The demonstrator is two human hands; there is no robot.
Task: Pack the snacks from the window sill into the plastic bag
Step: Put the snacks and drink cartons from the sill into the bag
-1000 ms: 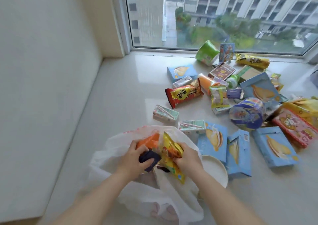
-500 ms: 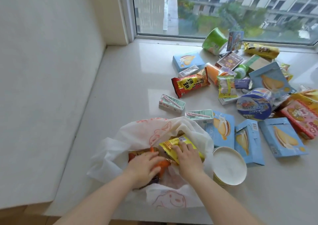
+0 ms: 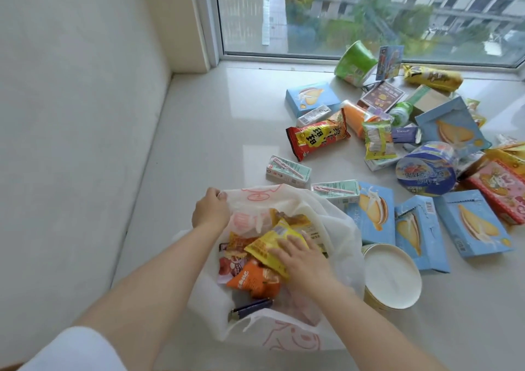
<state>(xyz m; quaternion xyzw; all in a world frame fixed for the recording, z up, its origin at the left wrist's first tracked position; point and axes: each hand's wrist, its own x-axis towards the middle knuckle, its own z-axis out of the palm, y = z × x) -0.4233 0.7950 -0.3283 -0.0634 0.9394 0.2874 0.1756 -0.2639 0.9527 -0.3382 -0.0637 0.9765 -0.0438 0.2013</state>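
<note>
Your left hand pinches the bag rim, holding its mouth apart at the sill's near edge; your right hand lies flat, pressing a yellow packet inside. Next, probably reach right for the nearest carton.

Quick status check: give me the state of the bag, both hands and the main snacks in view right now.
plastic bag: open, partly filled
left hand: grips the bag's rim
right hand: flat on the yellow packet
yellow packet: inside the bag
orange packet: inside the bag
white-lidded tub: upright beside the bag, lid on
red packet: lying on the sill, unpacked
</note>
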